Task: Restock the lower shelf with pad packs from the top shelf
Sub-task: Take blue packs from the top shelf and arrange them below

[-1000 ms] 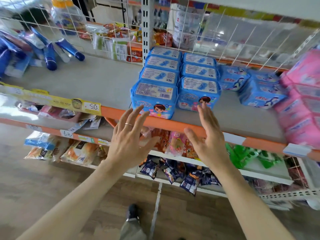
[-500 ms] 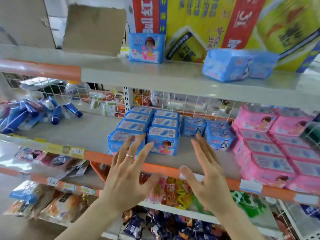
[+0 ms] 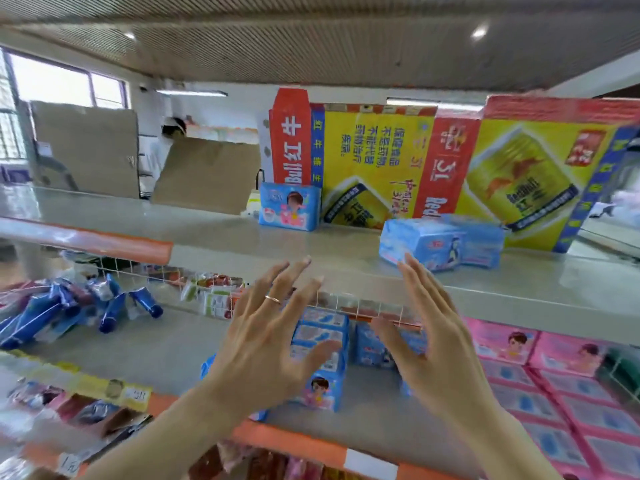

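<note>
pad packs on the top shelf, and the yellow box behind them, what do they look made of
Pad packs: soft plastic film, glossy, going by the sheen and the rounded, slightly puffy corners.
Yellow box: likely printed cardboard; flat stiff panels with folded edges and a faint gloss.
Top shelf: probably painted metal; smooth grey surface with soft reflections.

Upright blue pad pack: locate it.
Head view: the upright blue pad pack stands mid top shelf, in front of the yellow carton, left of the lying blue packs.
</note>
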